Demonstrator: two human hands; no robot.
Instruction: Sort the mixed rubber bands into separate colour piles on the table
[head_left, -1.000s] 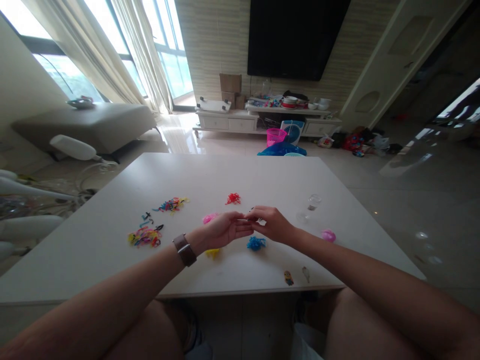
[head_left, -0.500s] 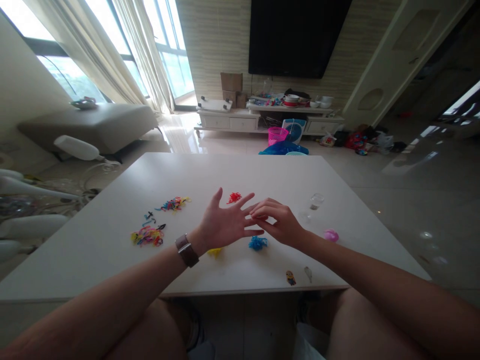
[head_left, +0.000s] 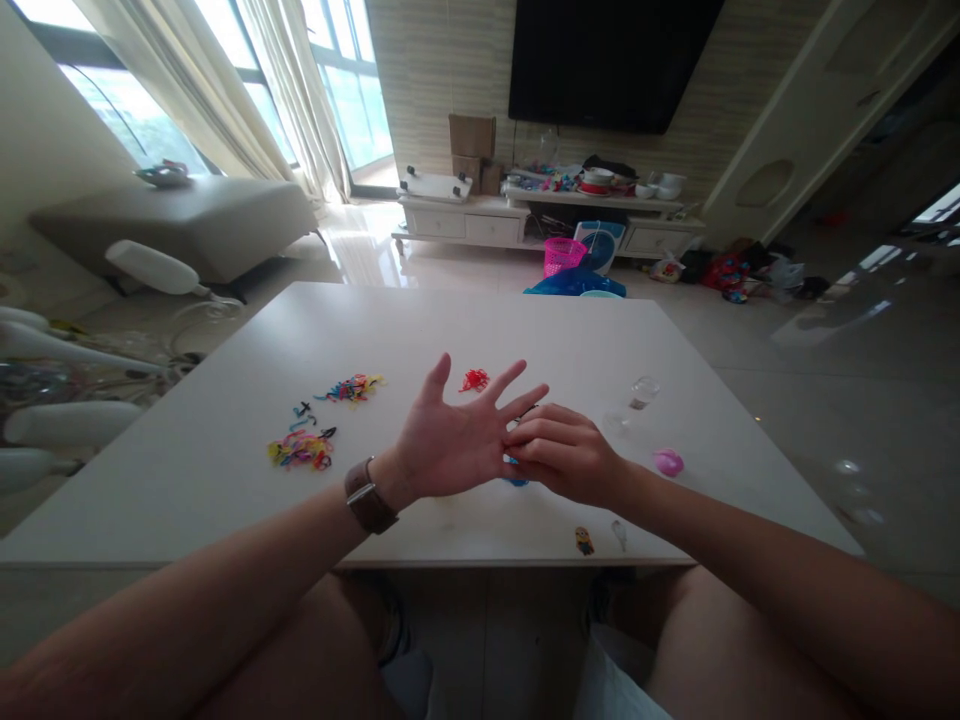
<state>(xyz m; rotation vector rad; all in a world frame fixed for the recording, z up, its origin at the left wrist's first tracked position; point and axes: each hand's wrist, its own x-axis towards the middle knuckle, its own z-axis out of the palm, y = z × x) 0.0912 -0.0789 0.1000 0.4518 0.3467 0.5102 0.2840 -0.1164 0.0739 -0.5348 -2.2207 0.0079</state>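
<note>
Hands: left hand is held above the counter, palm toward the camera, thumb and two fingers spread, nothing seen on the palm. Right hand is curled in from the other side, its fingertips drawn together against the left's lower fingers, which it largely hides.

Grip: left spread, palm bare. Right bent as for a pinch; cannot tell whether it is tight or has a band between the fingertips.

Position of materials: blue pile on the counter, directly below the right hand in view and partly covered by it; red pile farther back, past the left hand's fingers. Two mixed piles of bands lie on the left, the nearer and the farther, with a few loose dark pieces between. To the right: pink lump, clear container. At the near edge, a yellow-and-blue figure beside a pale one.

Step in hand (judged): fine fingertip work at the left's lower fingers, the left serving as a steady support.

Next move (judged): calls for the left to stay spread and still, and for light, exact control from the right fingertips; clearance above the blue pile should be kept so nothing is dragged.
</note>
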